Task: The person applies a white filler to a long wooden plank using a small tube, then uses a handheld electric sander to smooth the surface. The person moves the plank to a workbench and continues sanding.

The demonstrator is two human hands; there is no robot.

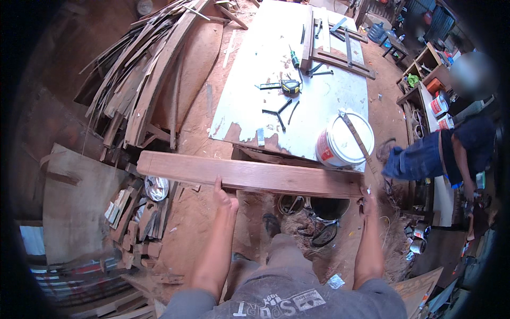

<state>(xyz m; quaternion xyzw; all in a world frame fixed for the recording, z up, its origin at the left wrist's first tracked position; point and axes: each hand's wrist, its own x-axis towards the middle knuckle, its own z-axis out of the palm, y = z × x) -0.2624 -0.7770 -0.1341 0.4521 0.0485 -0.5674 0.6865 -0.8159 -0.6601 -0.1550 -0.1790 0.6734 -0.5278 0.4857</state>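
A long reddish-brown wooden plank (255, 174) is held crosswise in front of me, between my body and the white-topped table (239, 106). My left hand (225, 200) grips its near edge left of the middle, fingers partly hidden beneath it. At the right end my right hand (367, 203) is closed around the wood. Just beyond that end stands a white bucket (348, 139) with its lid on. A worn flat strip (357, 135), like a ruler, lies over the lid and hangs past its edge.
On the table lie a tape measure (290, 87), a green-handled screwdriver (294, 59), a black three-armed tool (277, 114) and a wooden frame (340, 59). Scrap timber (154, 74) is heaped at left. Another person (451, 151) stands at right, near cluttered shelves. Offcuts (133, 218) lie left of me.
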